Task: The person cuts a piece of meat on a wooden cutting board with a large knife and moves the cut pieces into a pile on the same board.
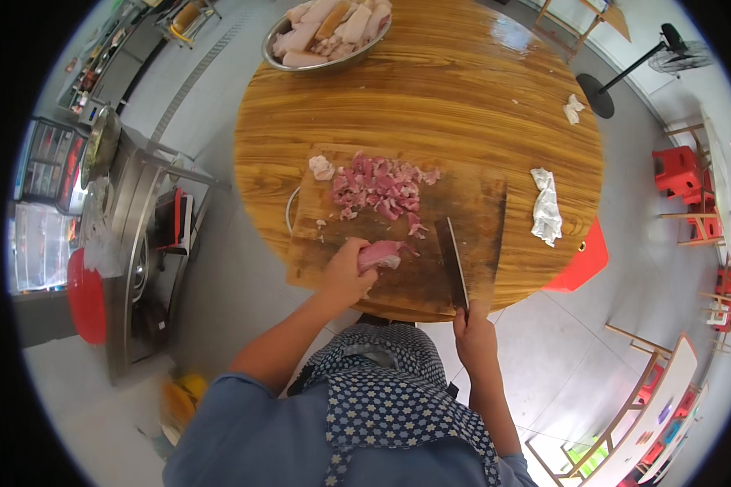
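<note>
My left hand (345, 277) grips a piece of raw pink meat (380, 255) with a pale edge, near the front of a wooden cutting board (463, 182). My right hand (477, 339) is closed around the handle of a cleaver (454, 265). Its blade stands nearly on edge over the board's right part, apart from the meat. Behind my left hand lies a loose heap of chopped raw meat (377, 185), with a pale lump of fat (321, 168) at its left.
The board lies on a round wooden table (438, 103). A metal bowl (335, 66) of large raw meat pieces stands at the far left. Crumpled white tissue (546, 210) lies to the right, and a smaller crumpled piece (573, 109) farther back. A steel stand (125, 243) is at the left.
</note>
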### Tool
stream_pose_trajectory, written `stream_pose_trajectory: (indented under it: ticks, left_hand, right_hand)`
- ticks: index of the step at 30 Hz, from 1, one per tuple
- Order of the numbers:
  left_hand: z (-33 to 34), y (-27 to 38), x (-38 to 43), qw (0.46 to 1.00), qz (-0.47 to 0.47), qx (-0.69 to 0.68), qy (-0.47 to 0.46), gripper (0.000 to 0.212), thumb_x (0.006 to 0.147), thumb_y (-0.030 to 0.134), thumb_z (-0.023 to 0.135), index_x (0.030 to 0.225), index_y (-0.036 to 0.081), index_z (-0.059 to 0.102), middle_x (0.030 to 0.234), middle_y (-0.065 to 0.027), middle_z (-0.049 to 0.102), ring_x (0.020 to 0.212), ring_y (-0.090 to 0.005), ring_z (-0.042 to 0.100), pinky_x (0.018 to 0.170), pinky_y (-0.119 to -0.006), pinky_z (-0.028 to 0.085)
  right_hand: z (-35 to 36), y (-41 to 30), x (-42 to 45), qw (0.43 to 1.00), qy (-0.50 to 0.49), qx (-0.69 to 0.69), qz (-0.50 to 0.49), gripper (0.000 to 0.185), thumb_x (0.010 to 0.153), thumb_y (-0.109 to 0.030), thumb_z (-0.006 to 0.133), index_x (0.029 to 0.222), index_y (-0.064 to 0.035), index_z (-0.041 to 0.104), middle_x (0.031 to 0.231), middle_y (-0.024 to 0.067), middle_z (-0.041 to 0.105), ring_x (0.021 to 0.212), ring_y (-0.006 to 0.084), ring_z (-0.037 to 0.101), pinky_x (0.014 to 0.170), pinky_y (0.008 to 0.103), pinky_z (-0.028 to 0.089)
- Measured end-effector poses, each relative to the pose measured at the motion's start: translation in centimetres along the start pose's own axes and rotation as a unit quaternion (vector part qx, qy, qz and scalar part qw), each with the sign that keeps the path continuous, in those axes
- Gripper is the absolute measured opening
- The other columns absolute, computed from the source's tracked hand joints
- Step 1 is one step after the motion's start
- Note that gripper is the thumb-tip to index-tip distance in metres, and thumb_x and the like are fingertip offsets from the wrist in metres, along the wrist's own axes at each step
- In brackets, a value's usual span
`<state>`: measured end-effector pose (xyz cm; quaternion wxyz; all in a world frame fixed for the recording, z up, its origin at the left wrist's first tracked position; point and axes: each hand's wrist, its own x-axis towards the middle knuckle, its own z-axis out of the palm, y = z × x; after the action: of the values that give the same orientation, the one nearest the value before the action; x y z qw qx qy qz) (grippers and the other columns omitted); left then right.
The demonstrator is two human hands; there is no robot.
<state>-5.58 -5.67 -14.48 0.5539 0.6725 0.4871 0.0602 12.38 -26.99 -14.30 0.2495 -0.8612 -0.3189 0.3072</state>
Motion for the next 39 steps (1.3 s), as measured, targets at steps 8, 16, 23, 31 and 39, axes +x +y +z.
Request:
stream_pose_trajectory:
  ticks: [8, 16, 23, 31, 39]
  left_hand:
    - [-3.3, -2.4, 2.5, 0.885, 0.347, 0.257, 0.176, 0.050, 0.092, 0.026, 0.073, 0.128, -0.002, 0.055, 0.123, -0.0246, 0.056, 0.113, -0.0412, 0.056, 0.098, -0.047, 0.047]
    - [-4.1, -6.5, 8.8, 0.905, 0.126, 0.204, 0.352, 0.054, 0.089, 0.022, 0.074, 0.129, -0.006, 0.052, 0.123, -0.0284, 0.054, 0.115, -0.0443, 0.052, 0.100, -0.049, 0.044]
    - [-1.8, -3.4, 11.4, 0.883, 0.265, 0.183, 0.341, 0.048, 0.087, 0.017, 0.074, 0.125, -0.004, 0.053, 0.115, -0.0231, 0.058, 0.111, -0.0442, 0.053, 0.098, -0.053, 0.042]
    - [-3.6, -0.8, 9.5, 0.879, 0.347, 0.213, 0.247, 0.031, 0.087, 0.014, 0.074, 0.112, 0.002, 0.061, 0.110, -0.0185, 0.059, 0.104, -0.0415, 0.055, 0.092, -0.051, 0.044]
    - [-5.2, 0.2, 15.4, 0.879, 0.344, 0.242, 0.227, 0.051, 0.097, 0.034, 0.066, 0.132, -0.002, 0.056, 0.137, -0.0235, 0.054, 0.129, -0.0448, 0.049, 0.107, -0.051, 0.040]
  right_hand:
    - [-1.7, 1.2, 1.4, 0.984, -0.031, 0.172, 0.047, 0.027, 0.104, -0.028, 0.060, 0.109, -0.0013, 0.059, 0.070, 0.0167, 0.066, 0.059, 0.0286, 0.065, 0.055, 0.0402, 0.050]
    - [-2.4, 0.4, 9.2, 0.924, -0.058, 0.371, 0.070, 0.023, 0.107, -0.022, 0.054, 0.091, -0.0077, 0.044, 0.066, 0.0032, 0.051, 0.051, 0.0126, 0.050, 0.047, 0.0301, 0.043]
    - [-2.0, -2.0, 11.5, 0.942, -0.087, 0.318, 0.065, 0.022, 0.106, -0.023, 0.055, 0.096, -0.0050, 0.050, 0.066, 0.0044, 0.055, 0.052, 0.0136, 0.053, 0.048, 0.0310, 0.044]
    - [-1.9, -3.4, 10.1, 0.994, -0.064, 0.068, -0.049, 0.026, 0.103, -0.025, 0.061, 0.096, -0.0011, 0.053, 0.068, 0.0160, 0.059, 0.058, 0.0256, 0.061, 0.057, 0.0424, 0.047]
    - [-3.2, -3.8, 11.7, 0.977, -0.063, 0.201, 0.036, 0.023, 0.104, -0.025, 0.060, 0.099, -0.0024, 0.056, 0.067, 0.0068, 0.058, 0.051, 0.0136, 0.054, 0.049, 0.0320, 0.043]
